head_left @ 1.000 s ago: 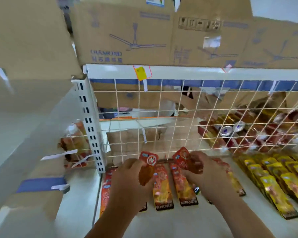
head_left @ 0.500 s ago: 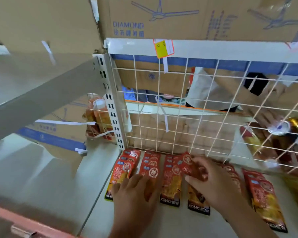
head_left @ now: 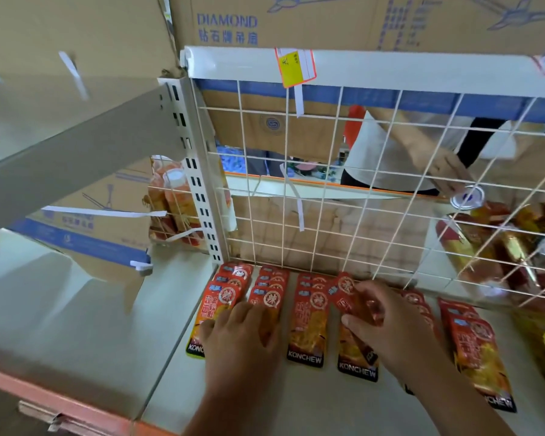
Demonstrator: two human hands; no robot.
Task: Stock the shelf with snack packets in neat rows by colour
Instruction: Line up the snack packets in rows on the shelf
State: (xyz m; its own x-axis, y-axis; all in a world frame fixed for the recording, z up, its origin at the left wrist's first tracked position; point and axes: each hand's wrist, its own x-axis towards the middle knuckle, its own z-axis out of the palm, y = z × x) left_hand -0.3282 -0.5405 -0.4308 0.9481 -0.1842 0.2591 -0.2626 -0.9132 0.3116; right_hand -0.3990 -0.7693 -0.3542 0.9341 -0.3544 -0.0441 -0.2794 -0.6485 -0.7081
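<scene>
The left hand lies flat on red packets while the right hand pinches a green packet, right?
No: the head view shows the right hand pinching a red packet, not green. The left hand does lie flat on red packets.

Bright, diffuse light; shadows soft. Strong wide-angle bowing at edges: shelf rail [head_left: 390, 69] and wire grid [head_left: 337, 171] curve. Far right slightly blurred.

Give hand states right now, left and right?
Left hand: open, flat on red packet rows.
Right hand: holding one red packet.
</scene>
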